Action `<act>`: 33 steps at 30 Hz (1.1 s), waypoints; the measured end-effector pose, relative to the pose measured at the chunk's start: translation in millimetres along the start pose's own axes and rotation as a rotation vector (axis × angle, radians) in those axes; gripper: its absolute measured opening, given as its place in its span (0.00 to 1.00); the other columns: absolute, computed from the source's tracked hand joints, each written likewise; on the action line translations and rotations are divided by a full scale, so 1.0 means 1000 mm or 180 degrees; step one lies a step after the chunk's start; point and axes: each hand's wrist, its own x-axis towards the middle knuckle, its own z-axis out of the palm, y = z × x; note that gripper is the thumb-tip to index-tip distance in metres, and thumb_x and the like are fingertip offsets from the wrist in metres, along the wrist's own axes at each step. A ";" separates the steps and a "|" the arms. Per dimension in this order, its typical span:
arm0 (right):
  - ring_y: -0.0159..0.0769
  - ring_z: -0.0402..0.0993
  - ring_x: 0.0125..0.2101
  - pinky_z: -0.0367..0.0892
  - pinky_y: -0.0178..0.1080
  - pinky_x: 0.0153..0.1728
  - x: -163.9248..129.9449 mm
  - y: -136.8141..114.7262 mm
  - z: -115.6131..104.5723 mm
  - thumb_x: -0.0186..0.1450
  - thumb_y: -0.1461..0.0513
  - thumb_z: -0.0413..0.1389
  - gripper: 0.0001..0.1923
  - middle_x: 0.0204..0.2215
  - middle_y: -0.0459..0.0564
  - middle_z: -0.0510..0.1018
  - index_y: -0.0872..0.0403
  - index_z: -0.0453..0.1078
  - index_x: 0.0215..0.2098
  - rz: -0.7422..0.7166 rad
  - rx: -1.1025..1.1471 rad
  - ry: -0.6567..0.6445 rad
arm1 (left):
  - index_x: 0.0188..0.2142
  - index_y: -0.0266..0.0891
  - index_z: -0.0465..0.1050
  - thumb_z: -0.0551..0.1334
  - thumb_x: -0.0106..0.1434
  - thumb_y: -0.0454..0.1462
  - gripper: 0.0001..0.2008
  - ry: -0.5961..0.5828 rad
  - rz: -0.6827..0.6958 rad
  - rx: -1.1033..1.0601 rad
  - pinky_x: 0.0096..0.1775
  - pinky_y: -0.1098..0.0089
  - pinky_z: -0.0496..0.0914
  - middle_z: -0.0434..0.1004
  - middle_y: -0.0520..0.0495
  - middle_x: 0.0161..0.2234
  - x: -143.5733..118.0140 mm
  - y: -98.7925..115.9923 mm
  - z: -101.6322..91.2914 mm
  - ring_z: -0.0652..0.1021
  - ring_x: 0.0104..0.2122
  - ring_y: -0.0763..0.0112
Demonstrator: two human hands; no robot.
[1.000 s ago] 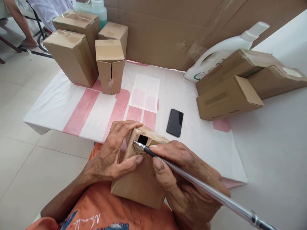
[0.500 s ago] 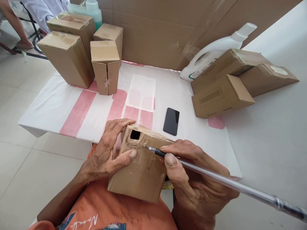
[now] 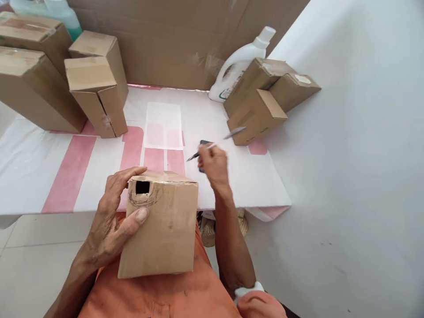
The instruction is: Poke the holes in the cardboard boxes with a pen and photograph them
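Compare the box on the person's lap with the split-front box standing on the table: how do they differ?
The lap box has a dark square hole ringed with pen marks; the split-front box has none showing. The lap box is gripped by the left hand and leans back; the split-front box stands upright, untouched, its front seam gaping. Both are plain brown cardboard.

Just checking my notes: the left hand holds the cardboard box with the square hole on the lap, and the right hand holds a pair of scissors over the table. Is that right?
Not quite. In the head view, the right hand holds a pen, not scissors, over the table. The left hand does hold the box on the lap.
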 end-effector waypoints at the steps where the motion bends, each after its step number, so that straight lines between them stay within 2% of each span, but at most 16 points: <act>1: 0.32 0.71 0.22 0.63 0.33 0.25 0.005 0.012 0.008 0.74 0.57 0.55 0.18 0.20 0.42 0.73 0.50 0.64 0.25 0.0085 -0.0295 -0.0296 | 0.68 0.52 0.69 0.63 0.71 0.54 0.30 0.0017 -0.0054 -0.0009 0.63 0.46 0.68 0.71 0.41 0.65 0.000 0.000 0.000 0.74 0.59 0.44; 3: 0.32 0.72 0.25 0.62 0.33 0.28 0.006 0.031 0.026 0.71 0.58 0.58 0.20 0.19 0.42 0.72 0.50 0.62 0.21 0.0155 -0.0689 -0.0636 | 0.68 0.52 0.70 0.64 0.70 0.55 0.29 0.0065 -0.0132 -0.0009 0.62 0.47 0.69 0.71 0.42 0.65 0.000 0.002 0.000 0.73 0.59 0.44; 6: 0.35 0.75 0.29 0.63 0.34 0.32 -0.001 0.043 0.048 0.72 0.59 0.57 0.20 0.22 0.44 0.75 0.50 0.63 0.22 0.0248 -0.0984 -0.0717 | 0.66 0.52 0.72 0.65 0.69 0.55 0.30 0.0176 -0.0323 -0.0076 0.60 0.48 0.70 0.73 0.43 0.64 0.001 0.008 0.001 0.73 0.60 0.43; 9: 0.41 0.78 0.34 0.68 0.38 0.37 -0.002 0.045 0.055 0.72 0.57 0.61 0.16 0.28 0.51 0.81 0.51 0.68 0.26 0.0450 -0.1230 -0.0713 | 0.66 0.50 0.72 0.65 0.66 0.58 0.33 0.0291 -0.0665 -0.0221 0.57 0.48 0.71 0.75 0.43 0.62 0.002 0.016 0.003 0.73 0.60 0.41; 11: 0.48 0.80 0.42 0.71 0.43 0.43 0.002 0.046 0.048 0.73 0.53 0.62 0.13 0.40 0.59 0.85 0.54 0.74 0.37 0.0520 -0.1334 -0.0563 | 0.66 0.49 0.73 0.66 0.64 0.59 0.35 0.0323 -0.0782 -0.0212 0.59 0.47 0.70 0.76 0.44 0.62 0.003 0.019 0.004 0.74 0.59 0.40; 12: 0.52 0.79 0.48 0.72 0.46 0.47 0.004 0.048 0.041 0.74 0.52 0.61 0.15 0.48 0.63 0.84 0.56 0.75 0.45 0.0528 -0.1411 -0.0369 | 0.66 0.49 0.73 0.66 0.64 0.59 0.35 0.0325 -0.0799 -0.0185 0.60 0.47 0.70 0.76 0.44 0.62 0.004 0.020 0.005 0.75 0.59 0.41; 14: 0.58 0.72 0.59 0.70 0.52 0.55 0.009 0.055 0.022 0.75 0.51 0.60 0.23 0.61 0.71 0.76 0.60 0.71 0.59 0.0586 -0.1665 0.0206 | 0.66 0.49 0.73 0.66 0.63 0.59 0.36 0.0305 -0.0786 -0.0169 0.62 0.46 0.69 0.77 0.44 0.62 0.005 0.020 0.006 0.75 0.58 0.41; 16: 0.62 0.64 0.65 0.66 0.58 0.61 0.011 0.067 0.002 0.74 0.51 0.62 0.32 0.67 0.76 0.69 0.64 0.65 0.67 0.0808 -0.1956 0.0635 | 0.66 0.49 0.73 0.66 0.64 0.58 0.35 0.0296 -0.0748 -0.0182 0.62 0.46 0.69 0.76 0.45 0.62 0.006 0.020 0.007 0.75 0.59 0.41; 17: 0.64 0.62 0.66 0.64 0.60 0.62 0.010 0.074 -0.005 0.74 0.51 0.63 0.36 0.68 0.77 0.67 0.66 0.62 0.69 0.0985 -0.2053 0.0664 | 0.66 0.49 0.73 0.66 0.64 0.58 0.35 0.0301 -0.0730 -0.0184 0.62 0.47 0.69 0.76 0.45 0.62 0.006 0.020 0.007 0.75 0.59 0.41; 19: 0.67 0.62 0.67 0.62 0.63 0.63 0.007 0.087 -0.014 0.74 0.50 0.62 0.38 0.67 0.80 0.67 0.70 0.62 0.69 0.1319 -0.2101 0.0451 | 0.65 0.49 0.74 0.66 0.64 0.58 0.34 0.0326 -0.0706 -0.0164 0.62 0.47 0.68 0.76 0.45 0.62 0.007 0.020 0.009 0.75 0.59 0.41; 22: 0.67 0.64 0.65 0.62 0.63 0.63 0.001 0.096 -0.012 0.77 0.48 0.57 0.33 0.65 0.79 0.70 0.69 0.68 0.65 0.1457 -0.2034 0.0211 | 0.65 0.49 0.75 0.66 0.63 0.59 0.35 0.0330 -0.0691 -0.0141 0.62 0.46 0.68 0.78 0.45 0.60 0.008 0.022 0.010 0.75 0.58 0.41; 25: 0.66 0.63 0.66 0.61 0.63 0.64 -0.001 0.090 -0.004 0.78 0.47 0.54 0.32 0.65 0.78 0.70 0.67 0.70 0.63 0.1413 -0.1973 0.0169 | 0.65 0.49 0.74 0.66 0.63 0.59 0.36 0.0306 -0.0653 -0.0108 0.63 0.45 0.67 0.78 0.45 0.60 0.008 0.023 0.009 0.75 0.57 0.41; 29: 0.67 0.63 0.67 0.63 0.63 0.64 -0.005 0.077 0.003 0.73 0.46 0.62 0.35 0.65 0.78 0.70 0.68 0.71 0.62 0.1467 -0.1882 0.0089 | 0.66 0.49 0.74 0.66 0.64 0.59 0.35 0.0296 -0.0648 -0.0101 0.64 0.45 0.66 0.77 0.44 0.60 0.007 0.020 0.008 0.75 0.57 0.41; 33: 0.66 0.69 0.64 0.68 0.61 0.61 -0.014 0.072 0.000 0.70 0.49 0.67 0.35 0.63 0.76 0.73 0.67 0.69 0.63 0.1541 -0.1754 -0.0031 | 0.66 0.51 0.73 0.66 0.65 0.58 0.34 0.0211 -0.0519 -0.0107 0.60 0.46 0.70 0.76 0.45 0.62 0.007 0.013 0.005 0.75 0.58 0.42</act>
